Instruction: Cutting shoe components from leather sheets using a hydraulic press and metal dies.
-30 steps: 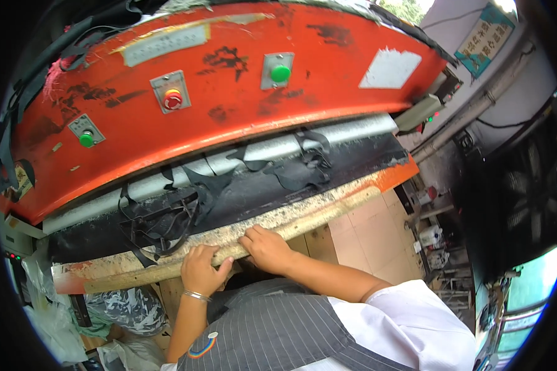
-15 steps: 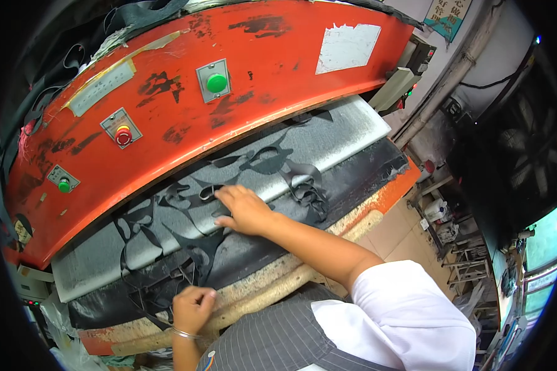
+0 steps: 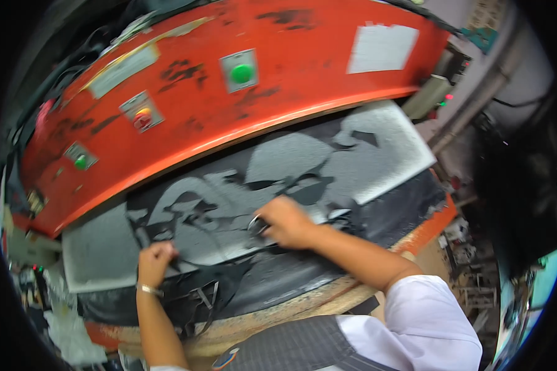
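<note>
We pinch black cut leather scraps (image 3: 210,290) with curled left hand (image 3: 156,261) and right hand (image 3: 286,221); best lifted slowly off the grey cutting board (image 3: 377,154).

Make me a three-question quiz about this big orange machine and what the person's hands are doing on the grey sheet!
1. Where is the right hand?
A. On the grey sheet under the orange machine
B. On a green button
C. On the floor

2. How many green round buttons show on the orange machine front?
A. One
B. Two
C. Four

3. What is the left hand doing?
A. Hanging open in the air
B. Closed on black cut-out material
C. Pressing the red button

Answers:
1 A, the right hand rests on the flat grey textured sheet, fingers on a small dark piece.
2 B, one green round button sits mid-panel and another at the left of the worn orange metal machine front.
3 B, the left hand grips the black cut-out scrap material at the sheet's edge.
</note>
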The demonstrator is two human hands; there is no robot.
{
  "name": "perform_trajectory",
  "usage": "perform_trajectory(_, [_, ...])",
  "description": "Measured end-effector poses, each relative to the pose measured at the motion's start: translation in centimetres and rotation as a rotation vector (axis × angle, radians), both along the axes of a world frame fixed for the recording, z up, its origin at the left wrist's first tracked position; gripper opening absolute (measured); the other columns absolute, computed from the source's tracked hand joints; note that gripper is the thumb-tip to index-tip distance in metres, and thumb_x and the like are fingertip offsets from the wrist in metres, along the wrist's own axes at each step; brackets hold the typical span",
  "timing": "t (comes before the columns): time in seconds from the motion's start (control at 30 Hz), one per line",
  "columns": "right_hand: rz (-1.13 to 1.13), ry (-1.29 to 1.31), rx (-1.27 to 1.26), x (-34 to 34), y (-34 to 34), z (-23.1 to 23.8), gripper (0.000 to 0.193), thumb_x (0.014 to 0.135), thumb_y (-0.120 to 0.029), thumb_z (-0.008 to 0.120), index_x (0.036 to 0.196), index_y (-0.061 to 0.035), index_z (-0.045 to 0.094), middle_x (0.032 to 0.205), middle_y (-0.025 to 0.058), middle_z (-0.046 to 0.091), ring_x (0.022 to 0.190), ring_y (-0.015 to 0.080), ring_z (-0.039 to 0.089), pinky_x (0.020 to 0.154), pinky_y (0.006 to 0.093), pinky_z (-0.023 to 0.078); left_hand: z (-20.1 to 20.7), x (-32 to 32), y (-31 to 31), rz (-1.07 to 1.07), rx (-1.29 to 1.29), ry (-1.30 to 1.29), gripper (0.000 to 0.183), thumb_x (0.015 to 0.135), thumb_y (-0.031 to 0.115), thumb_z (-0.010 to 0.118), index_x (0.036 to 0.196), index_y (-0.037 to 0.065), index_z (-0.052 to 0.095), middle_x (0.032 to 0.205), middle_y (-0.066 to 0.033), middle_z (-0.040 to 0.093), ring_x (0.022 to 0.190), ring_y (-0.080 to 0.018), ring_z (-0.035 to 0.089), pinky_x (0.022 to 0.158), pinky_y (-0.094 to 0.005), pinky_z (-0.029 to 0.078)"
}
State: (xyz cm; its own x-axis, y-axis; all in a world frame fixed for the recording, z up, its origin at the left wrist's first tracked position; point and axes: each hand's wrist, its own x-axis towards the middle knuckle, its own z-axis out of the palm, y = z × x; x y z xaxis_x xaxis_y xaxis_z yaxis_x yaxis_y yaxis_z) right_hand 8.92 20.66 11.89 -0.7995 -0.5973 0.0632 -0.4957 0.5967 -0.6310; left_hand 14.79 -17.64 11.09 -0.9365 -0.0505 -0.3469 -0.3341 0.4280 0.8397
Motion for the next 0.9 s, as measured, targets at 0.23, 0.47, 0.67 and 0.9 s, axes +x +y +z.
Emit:
perform_trajectory(0.23, [-0.270,0.031,0.265,-6.0,2.1,0.3,0.045,0.076,-0.041,0.074,0.101,-0.0049,0.063,0.126,0.0204,0.052,0.119,0.0361,0.046,0.099,0.0495,0.035,-4.6,-8.6,-10.7,0.452,-0.633,0.080,0.054,0.086,0.049,0.061,0.100,-0.002,0.069,0.098,-0.0215,0.069,0.094,-0.0357,0.066,0.083,-0.0406,0.050])
perform_trajectory(0.47, [-0.312,-0.186,0.430,-4.9,1.8,2.3,0.047,0.075,-0.041,0.074,0.101,-0.0042,0.063,0.100,0.0157,0.060,0.097,0.0353,0.058,0.081,0.0428,0.048,-5.8,-14.2,-9.9,0.362,-0.784,-0.280,0.061,0.084,0.051,0.061,0.104,-0.006,0.068,0.112,-0.0306,0.062,0.110,-0.0438,0.058,0.093,-0.0472,0.046])
perform_trajectory(0.67, [-0.226,-0.178,0.411,-4.1,4.1,3.6,0.044,0.074,-0.038,0.075,0.101,-0.0055,0.062,0.097,0.0158,0.060,0.093,0.0353,0.060,0.079,0.0433,0.048,-5.0,-14.4,-10.1,0.228,-0.741,-0.226,0.039,0.090,0.036,0.059,0.108,0.002,0.066,0.114,-0.0225,0.064,0.108,-0.0411,0.060,0.089,-0.0486,0.048])
perform_trajectory(0.9, [-0.206,-0.047,0.530,-2.4,3.7,3.1,0.048,0.074,-0.042,0.074,0.105,-0.0071,0.062,0.100,0.0159,0.060,0.098,0.0355,0.058,0.085,0.0436,0.046,-1.6,-15.7,-8.5,0.277,-0.645,-0.283,0.056,0.081,0.047,0.069,0.110,0.000,0.066,0.119,-0.0199,0.064,0.112,-0.0364,0.060,0.091,-0.0456,0.049])
